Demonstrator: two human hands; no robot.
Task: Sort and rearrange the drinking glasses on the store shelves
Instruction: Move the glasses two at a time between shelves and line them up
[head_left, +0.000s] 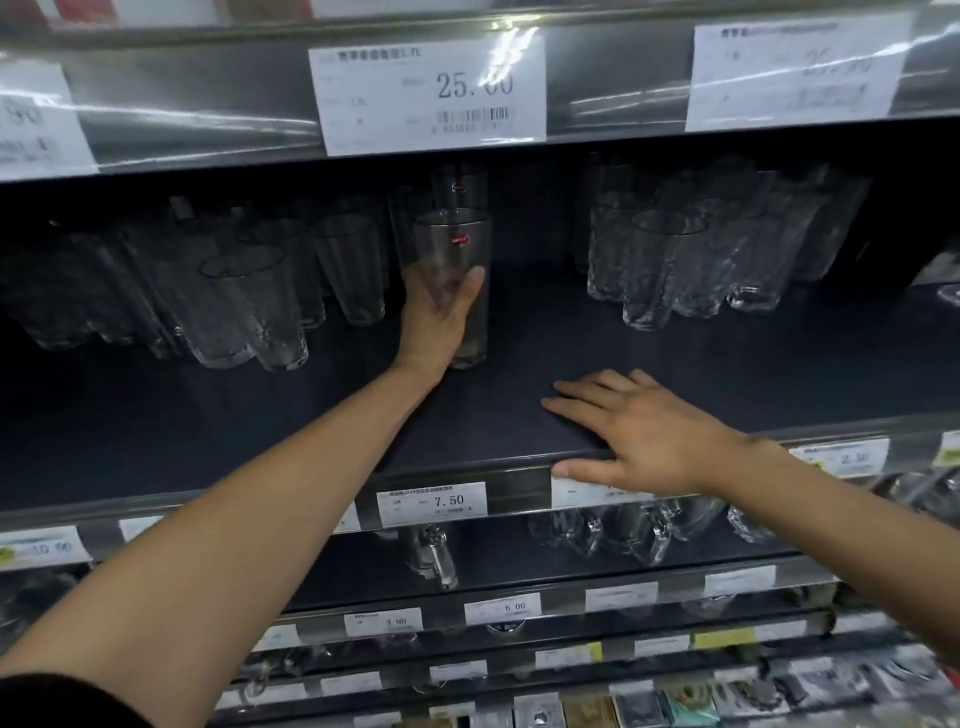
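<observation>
A tall clear glass with a red sticker (457, 249) stands upright on the dark shelf (519, 415), and my left hand (436, 317) grips its lower half. Behind it stands a second glass with the same red sticker (460, 184). My right hand (634, 431) rests flat on the shelf's front edge, fingers straight, thumb over the price rail. A group of several smooth tumblers (244, 306) fills the left of the shelf. A cluster of several textured glasses (691, 260) stands at the right.
A shelf above carries price tags, one reading 25.00 (428, 88). A tag reading 7.50 (434, 501) sits on the rail below my arms. The lower shelf holds handled glass mugs (618, 530). Further shelves with small packaged goods lie beneath.
</observation>
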